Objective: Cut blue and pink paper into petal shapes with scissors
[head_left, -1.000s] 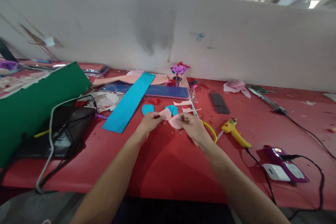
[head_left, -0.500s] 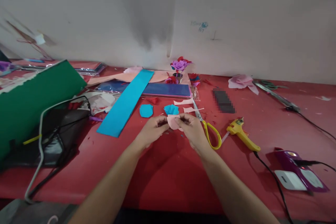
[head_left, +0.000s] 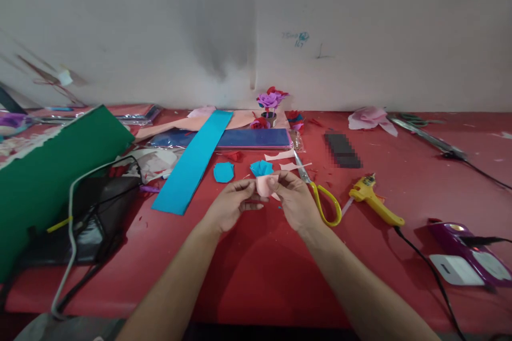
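Observation:
A small pink paper piece (head_left: pixel 263 186), its surface curved, is pinched between the thumb and fingers of my right hand (head_left: pixel 294 194). My left hand (head_left: pixel 234 202) has its thumb and forefinger closed at the left edge of the same piece, with its lower fingers stretched beneath. Just behind the piece lies a blue paper flower shape (head_left: pixel 261 168), and a stack of cut blue paper (head_left: pixel 223 172) is to its left. Two pink scraps (head_left: pixel 280 155) lie behind my right hand, beside yellow-handled scissors (head_left: pixel 326 205).
A long blue strip (head_left: pixel 194 162) crosses packaged paper (head_left: pixel 256 138). Paper flowers in a small pot (head_left: pixel 272 101) stand by the wall. A yellow glue gun (head_left: pixel 374 200) and purple power socket (head_left: pixel 472 256) are right. Green paper (head_left: pixel 68 170) and a black bag (head_left: pixel 92 213) are left.
The pink piece looks more curved now. My left hand's lower fingers have spread out below it. The whole view has shifted slightly.

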The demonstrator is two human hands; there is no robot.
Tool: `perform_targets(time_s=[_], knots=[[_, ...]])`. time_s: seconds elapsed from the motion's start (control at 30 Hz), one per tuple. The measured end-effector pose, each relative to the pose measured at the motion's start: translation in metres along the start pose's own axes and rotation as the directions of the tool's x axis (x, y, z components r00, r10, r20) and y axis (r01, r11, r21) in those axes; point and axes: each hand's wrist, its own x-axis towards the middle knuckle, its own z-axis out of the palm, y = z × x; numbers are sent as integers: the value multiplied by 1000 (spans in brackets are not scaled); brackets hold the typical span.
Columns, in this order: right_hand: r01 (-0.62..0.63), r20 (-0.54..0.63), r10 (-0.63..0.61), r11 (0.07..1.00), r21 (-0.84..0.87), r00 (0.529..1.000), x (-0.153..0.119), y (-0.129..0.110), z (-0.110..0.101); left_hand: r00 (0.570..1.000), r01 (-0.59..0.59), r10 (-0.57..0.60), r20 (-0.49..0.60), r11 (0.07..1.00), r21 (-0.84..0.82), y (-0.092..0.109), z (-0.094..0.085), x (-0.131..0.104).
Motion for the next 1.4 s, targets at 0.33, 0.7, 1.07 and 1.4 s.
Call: perform_targets(time_s=[0.33, 0.7, 1.07, 1.4], knots=[[-23, 4, 23, 999, -45, 1000, -5, 14, 10, 1000, -20, 21, 15, 996, -85, -12, 16, 1], [21, -71, -34, 984, -175, 997, -1, 6, 3, 992, -98, 89, -92, 989, -108, -10, 6, 4], [-58, -170, 36, 990, -128, 985, -1, 2, 0, 995, -61, 39, -88, 960, -272, -2, 8, 0], [-46, -204, 16, 989, -143, 979, -3, -2, 3, 994, -81, 54, -93, 943, -323, -4, 12, -1]])
